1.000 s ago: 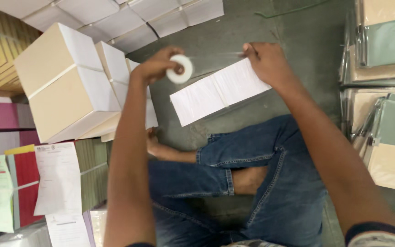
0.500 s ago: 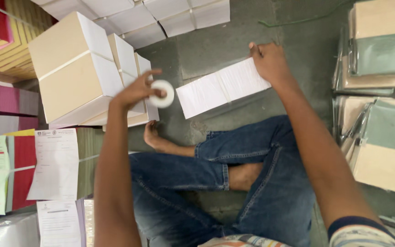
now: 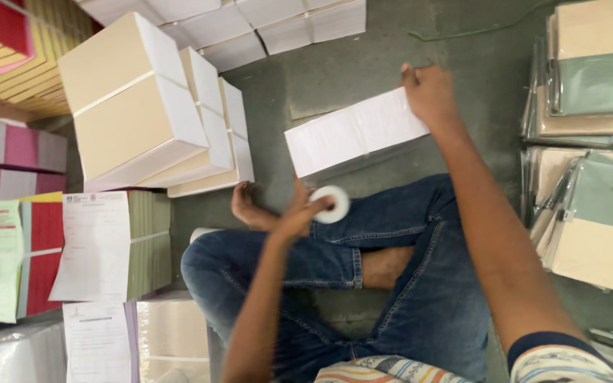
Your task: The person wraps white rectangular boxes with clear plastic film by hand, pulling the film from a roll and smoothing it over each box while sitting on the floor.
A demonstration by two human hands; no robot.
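grey concrete floor (image 3: 363, 78), person seated cross-legged in jeans. left hand (image 3: 299, 211) pinches white tape roll (image 3: 331, 204) over the knee, fingers closed on it. right hand (image 3: 428, 92) presses palm-down on far end of white paper bundle (image 3: 352, 132) lying mid-floor. banded cream stacks (image 3: 143, 113) at floor's left edge; green-and-cream stacks (image 3: 590, 78) at right edge.

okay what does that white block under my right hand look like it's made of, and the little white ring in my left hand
White block under the right hand: looks like a stack of paper, matte white, with faint bands crossing it like paper straps. The sheet edges are too blurred to confirm.

Ring in the left hand: probably a roll of tape, whitish and slightly glossy with a hollow centre; whether it is plastic or paper tape is unclear.
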